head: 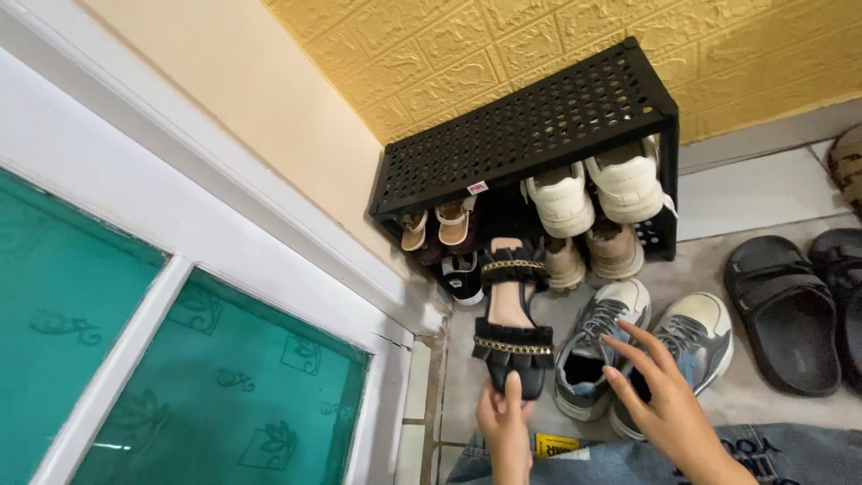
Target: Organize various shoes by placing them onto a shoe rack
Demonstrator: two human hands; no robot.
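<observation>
My left hand (505, 422) grips the toe end of a black sandal (512, 323) with gold chain straps, its heel pointing toward a black perforated shoe rack (530, 126). My right hand (660, 395) hovers with fingers spread just over a pair of grey and silver sneakers (628, 346) standing on the floor beside the sandal. It holds nothing. The rack's shelves carry white sneakers (593, 193), tan shoes (588, 256) and small beige sandals (437, 224).
Black slide sandals (790, 305) lie on the tiled floor at the right. A white door frame with green patterned glass (180, 359) fills the left. A yellow textured wall (539, 45) stands behind the rack. Blue denim (763, 454) shows at the bottom.
</observation>
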